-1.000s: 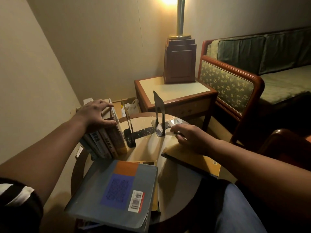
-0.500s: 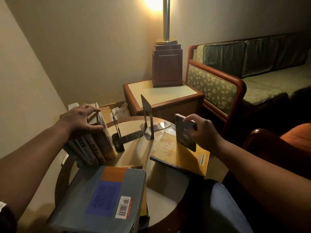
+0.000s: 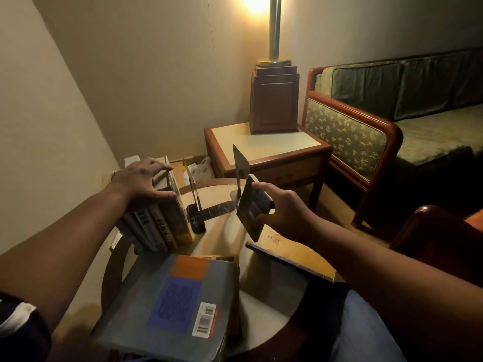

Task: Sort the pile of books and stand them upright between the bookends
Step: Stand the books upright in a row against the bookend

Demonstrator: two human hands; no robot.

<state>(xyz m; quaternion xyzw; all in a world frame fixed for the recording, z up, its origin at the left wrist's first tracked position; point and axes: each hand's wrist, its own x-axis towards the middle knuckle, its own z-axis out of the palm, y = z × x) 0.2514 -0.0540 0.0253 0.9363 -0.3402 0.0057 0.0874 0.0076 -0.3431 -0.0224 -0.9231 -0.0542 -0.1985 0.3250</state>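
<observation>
Several books (image 3: 162,223) stand leaning at the left of the round table (image 3: 217,239). My left hand (image 3: 142,185) lies over their top edges with thumb and fingers curled round them. Two dark metal bookends, one (image 3: 194,202) just right of the row and one (image 3: 240,169) farther back, stand with a gap between them. My right hand (image 3: 277,210) holds a small dark book (image 3: 249,210) upright in the air over the table, right of that gap. A yellow book (image 3: 292,254) lies flat under it. A large grey book (image 3: 175,301) lies flat at the front.
A square side table (image 3: 264,150) with a lamp base (image 3: 274,100) stands behind the round table. A green sofa (image 3: 379,121) with a wooden frame runs along the right. A dark chair arm (image 3: 431,226) is at the right edge. My knee (image 3: 366,333) is by the table's front right.
My right hand has picked the small dark book off the yellow book and carried it up and left toward the bookends. My left hand has stayed on the standing books.
</observation>
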